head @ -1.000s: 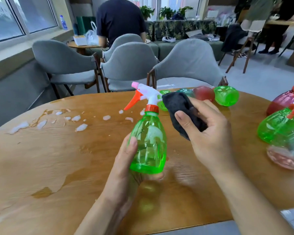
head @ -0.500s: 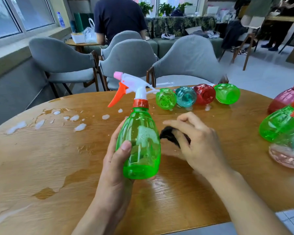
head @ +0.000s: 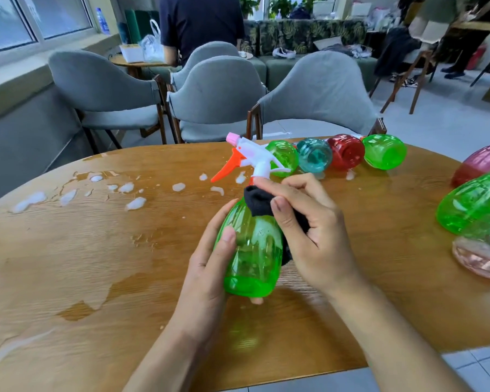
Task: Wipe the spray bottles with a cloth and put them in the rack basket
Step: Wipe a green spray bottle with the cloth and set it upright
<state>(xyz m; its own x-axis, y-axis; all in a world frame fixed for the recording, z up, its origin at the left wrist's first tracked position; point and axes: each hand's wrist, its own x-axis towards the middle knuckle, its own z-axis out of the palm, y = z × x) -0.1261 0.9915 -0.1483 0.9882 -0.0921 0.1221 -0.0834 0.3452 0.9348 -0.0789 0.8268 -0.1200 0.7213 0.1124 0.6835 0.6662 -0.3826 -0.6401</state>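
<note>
Head view: the left hand (head: 210, 267) grips the upright green bottle (head: 252, 250) above the table (head: 96, 250), while the right hand (head: 317, 236), just right of it, presses a black cloth (head: 259, 203) on its shoulder.

No text, label, brand, number or sign can be read in the head view. A label is borne by the water bottle (head: 99, 20) on the window sill, but it is too small and blurred for any wording to be made out. No print is shown on the spray bottles on the table.
</note>
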